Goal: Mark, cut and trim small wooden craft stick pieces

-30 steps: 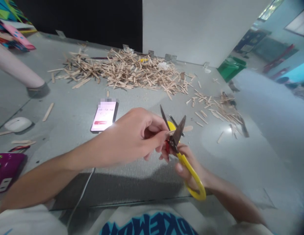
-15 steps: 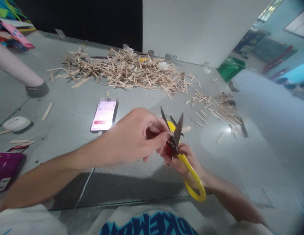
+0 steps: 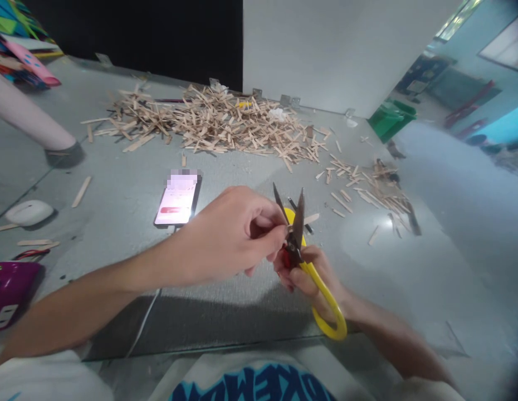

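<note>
Between thumb and fingers, my left hand (image 3: 238,234) pinches a thin wooden craft stick (image 3: 312,219), which passes between the scissor blades and sticks out to the right. My right hand (image 3: 311,273) is closed around the scissors (image 3: 298,223), gripping near the pivot. Their blades are parted and point away from me, and a yellow handle loop hangs below the hand. Some red shows by the pivot, partly covered by my fingers. Behind the scissors lie a yellow thing and a dark slim thing, mostly hidden.
A heap of cut wooden sticks (image 3: 225,120) spreads along the back, with loose pieces (image 3: 388,195) to the right. A lit phone (image 3: 177,200) lies left of centre with a white cable. A white mouse (image 3: 29,213), a purple device (image 3: 16,292) and a pale post (image 3: 29,114) stand left.
The scissor blades have come slightly closer together around the craft stick, the right blade swinging left. My right hand shifted a little left; my left hand barely moved.
</note>
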`<state>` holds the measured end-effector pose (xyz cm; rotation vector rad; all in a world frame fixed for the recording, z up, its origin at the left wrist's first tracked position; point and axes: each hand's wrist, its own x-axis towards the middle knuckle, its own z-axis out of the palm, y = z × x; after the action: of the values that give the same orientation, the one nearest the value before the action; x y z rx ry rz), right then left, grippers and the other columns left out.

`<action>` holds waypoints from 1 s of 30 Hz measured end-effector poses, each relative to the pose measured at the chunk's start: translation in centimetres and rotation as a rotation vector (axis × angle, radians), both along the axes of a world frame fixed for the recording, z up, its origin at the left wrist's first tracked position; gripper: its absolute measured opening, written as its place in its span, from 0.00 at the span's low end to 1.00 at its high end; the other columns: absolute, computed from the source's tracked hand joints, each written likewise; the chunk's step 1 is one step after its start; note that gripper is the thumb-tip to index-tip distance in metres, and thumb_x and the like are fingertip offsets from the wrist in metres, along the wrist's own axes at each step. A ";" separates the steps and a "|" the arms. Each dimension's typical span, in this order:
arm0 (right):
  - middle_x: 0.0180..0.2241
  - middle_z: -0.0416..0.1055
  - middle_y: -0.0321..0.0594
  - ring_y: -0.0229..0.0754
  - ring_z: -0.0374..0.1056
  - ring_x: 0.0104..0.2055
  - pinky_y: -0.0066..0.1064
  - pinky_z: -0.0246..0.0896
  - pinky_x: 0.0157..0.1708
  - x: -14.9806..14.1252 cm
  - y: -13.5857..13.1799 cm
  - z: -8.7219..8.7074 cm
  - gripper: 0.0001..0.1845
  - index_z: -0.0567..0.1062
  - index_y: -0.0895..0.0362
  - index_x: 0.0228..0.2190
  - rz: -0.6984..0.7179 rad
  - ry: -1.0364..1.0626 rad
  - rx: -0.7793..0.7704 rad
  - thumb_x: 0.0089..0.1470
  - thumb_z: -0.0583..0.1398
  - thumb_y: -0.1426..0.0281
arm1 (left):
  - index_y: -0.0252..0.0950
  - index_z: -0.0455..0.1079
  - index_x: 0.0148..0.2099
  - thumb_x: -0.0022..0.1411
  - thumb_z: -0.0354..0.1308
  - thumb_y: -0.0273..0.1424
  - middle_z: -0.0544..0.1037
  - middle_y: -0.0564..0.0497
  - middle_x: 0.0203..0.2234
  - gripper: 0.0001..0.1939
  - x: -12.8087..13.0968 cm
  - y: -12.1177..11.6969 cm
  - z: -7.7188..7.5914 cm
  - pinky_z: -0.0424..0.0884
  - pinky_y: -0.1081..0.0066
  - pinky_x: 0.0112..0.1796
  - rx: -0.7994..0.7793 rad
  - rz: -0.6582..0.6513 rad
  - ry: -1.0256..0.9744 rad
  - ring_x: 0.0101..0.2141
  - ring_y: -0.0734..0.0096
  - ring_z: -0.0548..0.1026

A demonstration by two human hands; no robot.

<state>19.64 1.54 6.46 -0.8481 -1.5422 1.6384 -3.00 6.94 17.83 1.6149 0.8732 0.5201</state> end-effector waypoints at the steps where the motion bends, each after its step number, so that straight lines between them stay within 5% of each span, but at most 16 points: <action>1: 0.33 0.66 0.37 0.37 0.58 0.29 0.31 0.59 0.28 0.0 0.0 0.0 0.20 0.74 0.55 0.38 -0.002 -0.001 0.002 0.68 0.65 0.51 | 0.37 0.77 0.33 0.65 0.57 0.20 0.77 0.61 0.19 0.11 0.0 0.0 0.0 0.67 0.85 0.18 0.004 0.000 0.002 0.16 0.83 0.72; 21: 0.29 0.66 0.35 0.36 0.59 0.25 0.29 0.57 0.24 -0.1 0.2 -0.3 0.18 0.74 0.55 0.33 -0.080 -0.102 0.037 0.67 0.65 0.55 | 0.36 0.77 0.35 0.68 0.58 0.25 0.79 0.58 0.22 0.09 -0.1 0.1 0.1 0.67 0.83 0.18 -0.025 -0.010 0.020 0.17 0.81 0.73; 30: 0.31 0.67 0.36 0.41 0.62 0.30 0.34 0.62 0.30 -0.2 0.9 -1.3 0.24 0.78 0.53 0.46 -0.061 -0.013 0.105 0.65 0.65 0.45 | 0.34 0.75 0.40 0.76 0.57 0.30 0.80 0.53 0.24 0.10 0.2 0.6 -0.1 0.68 0.80 0.19 0.056 0.040 -0.028 0.19 0.78 0.74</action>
<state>19.46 2.41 5.18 -0.8428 -1.5807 1.4977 -2.81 7.51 17.71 1.6397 0.8785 0.5986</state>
